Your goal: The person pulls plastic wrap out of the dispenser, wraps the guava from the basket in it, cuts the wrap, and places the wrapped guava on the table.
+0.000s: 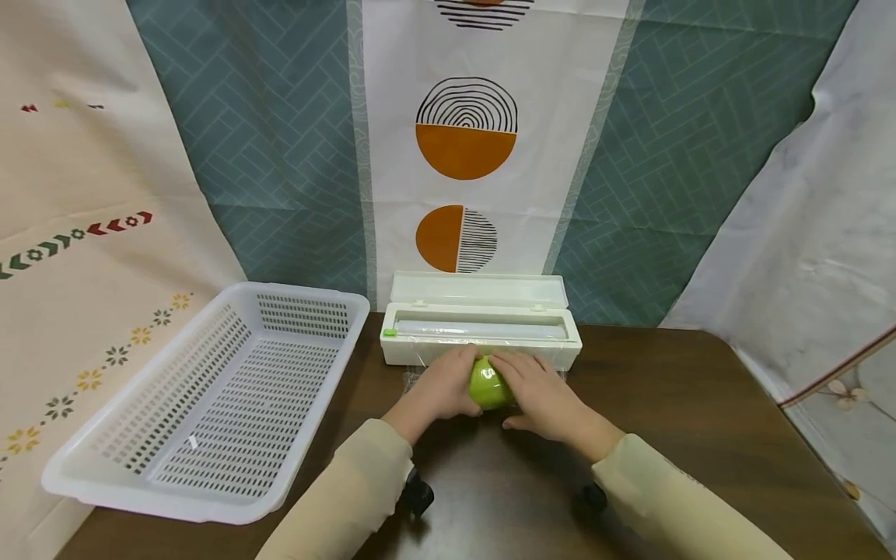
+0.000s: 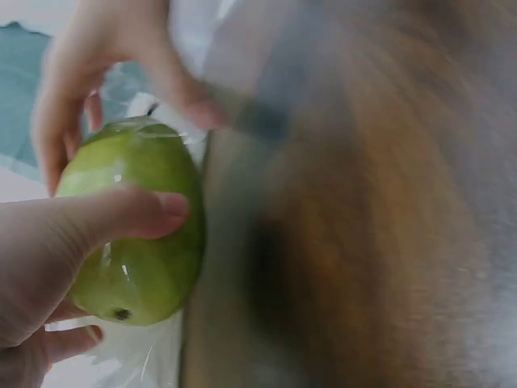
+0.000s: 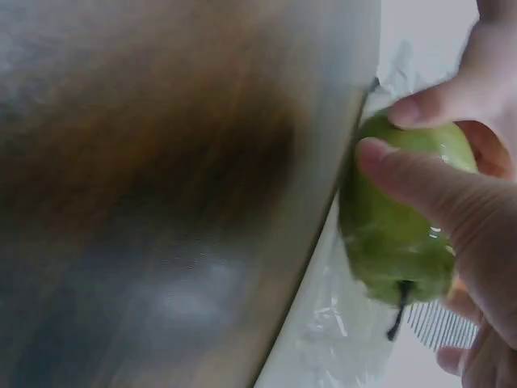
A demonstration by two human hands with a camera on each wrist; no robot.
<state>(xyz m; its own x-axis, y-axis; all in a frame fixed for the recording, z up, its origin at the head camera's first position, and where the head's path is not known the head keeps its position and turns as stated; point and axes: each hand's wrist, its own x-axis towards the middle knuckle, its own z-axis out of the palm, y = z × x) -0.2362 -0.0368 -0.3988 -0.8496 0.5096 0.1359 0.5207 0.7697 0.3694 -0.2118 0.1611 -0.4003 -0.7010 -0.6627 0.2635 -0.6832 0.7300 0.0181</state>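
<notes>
A green pear [image 1: 488,385] with shiny clear plastic film on it is between both hands, in front of the white cling film dispenser [image 1: 448,354]. My left hand [image 1: 442,386] grips it from the left; in the left wrist view the thumb [image 2: 153,214] lies across the pear's side. From the right, my right hand [image 1: 549,397] has its fingers curled about the stem end. In the right wrist view the pear's dark stem [image 3: 399,311] points down, and loose film [image 3: 327,323] shows beside it.
At left stands a white perforated plastic basket [image 1: 336,365] with a small white scrap [image 1: 193,442] in it. The dispenser's lid [image 1: 479,289] is raised, showing a film roll [image 1: 483,330]. Behind the brown table [image 1: 665,404] hang patterned cloths [image 1: 280,140].
</notes>
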